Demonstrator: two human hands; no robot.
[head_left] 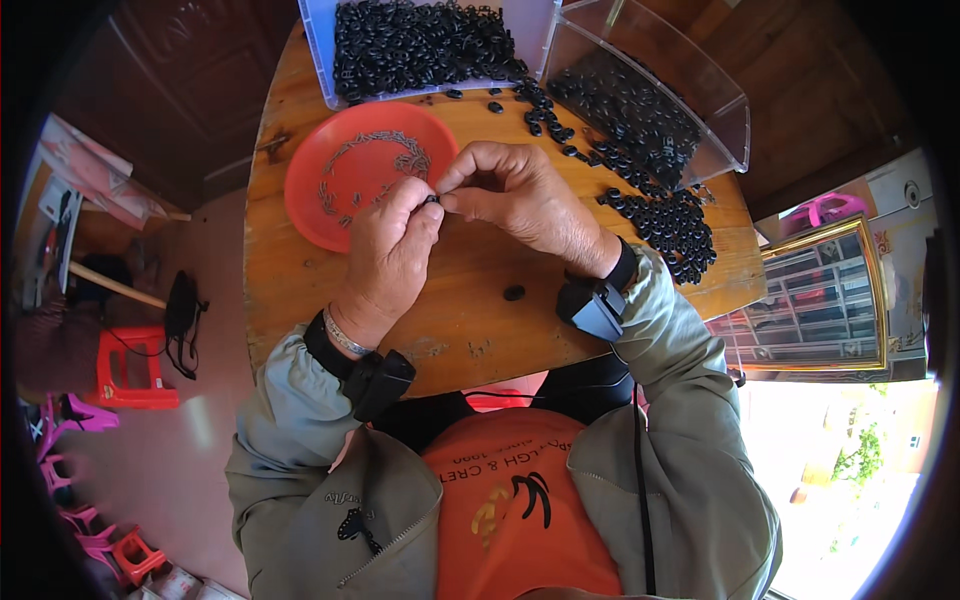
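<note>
My left hand (pixel 392 250) is closed, with a small black oval part (pixel 432 199) pinched between thumb and forefinger. Thumb and forefinger of my right hand (pixel 525 200) press together right beside that part; what they grip, if anything, is too small to make out. Both hands are over the right edge of a red plastic plate (pixel 303 200), where small grey metal pins (pixel 345 165) lie scattered in a ring. One loose black part (pixel 514 293) rests on the wooden table nearer to me.
A whitish bin (pixel 318 50) full of black parts stands at the table's far side. Right of it a clear bin (pixel 735 115) lies tilted, black parts spilling from it. A pile of them (pixel 675 235) covers the wooden table's (pixel 460 340) right side. A red stool (pixel 135 370) stands left.
</note>
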